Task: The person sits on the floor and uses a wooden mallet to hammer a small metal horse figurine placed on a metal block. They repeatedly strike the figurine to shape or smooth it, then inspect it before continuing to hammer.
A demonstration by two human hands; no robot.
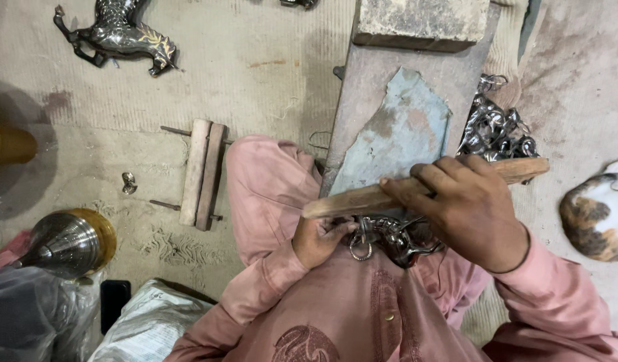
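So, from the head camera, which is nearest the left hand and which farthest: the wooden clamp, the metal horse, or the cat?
From the left hand, which holds a small metal piece in the lap:
1. Wooden clamp, on the mat just to the left.
2. Cat, far off at the right edge.
3. Metal horse, far off at the top left corner.

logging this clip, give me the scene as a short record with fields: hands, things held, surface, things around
left hand: left hand pinches a small metal figure at the lap
right hand: right hand grips a wooden stick laid across the figure
surface: slanted plank with a grey-blue patch, stone block at its top
right of plank: pile of metal pieces, a cat
left on floor: wooden clamp, metal horse, metal cone
clothing: pink sleeves
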